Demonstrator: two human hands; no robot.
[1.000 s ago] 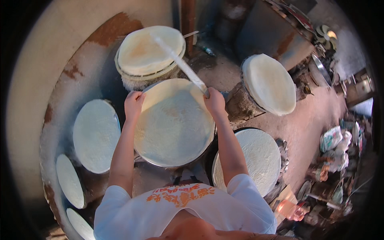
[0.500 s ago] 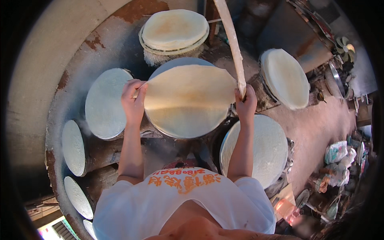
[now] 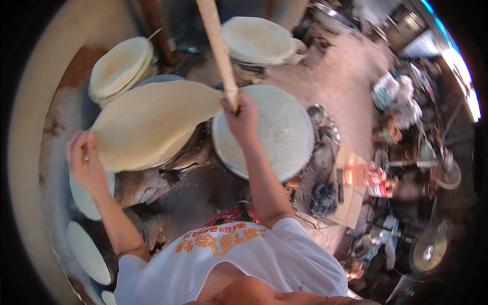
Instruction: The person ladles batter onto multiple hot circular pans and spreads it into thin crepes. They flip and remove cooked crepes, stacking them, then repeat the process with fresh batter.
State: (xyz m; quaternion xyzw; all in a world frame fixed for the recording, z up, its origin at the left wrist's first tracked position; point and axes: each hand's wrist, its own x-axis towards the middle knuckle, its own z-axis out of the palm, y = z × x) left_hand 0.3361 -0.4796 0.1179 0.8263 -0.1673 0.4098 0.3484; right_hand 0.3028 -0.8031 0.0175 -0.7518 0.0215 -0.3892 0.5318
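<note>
A large thin round flatbread (image 3: 152, 124) is stretched between my two hands above a round griddle (image 3: 162, 78), whose grey far edge shows behind it. My left hand (image 3: 86, 158) pinches its lower left edge. In my right hand (image 3: 242, 118) is the lower end of a long pale wooden stick (image 3: 218, 48), and the flatbread's right corner meets those same fingers. Just under my right forearm lies another round griddle (image 3: 269, 134) covered with a pale sheet of dough or batter.
Stacks of round flatbreads stand at the far left (image 3: 122, 68) and far middle (image 3: 258, 40). More coated griddles (image 3: 89, 249) line the left side. To the right are a black brush-like clump (image 3: 324, 198), a reddish clear container (image 3: 358, 174) and plastic bags (image 3: 399, 99).
Both hands have moved left in view with the flatbread, which now hangs tilted, its left side lower. The view has turned rightward, showing more of the clutter there.
</note>
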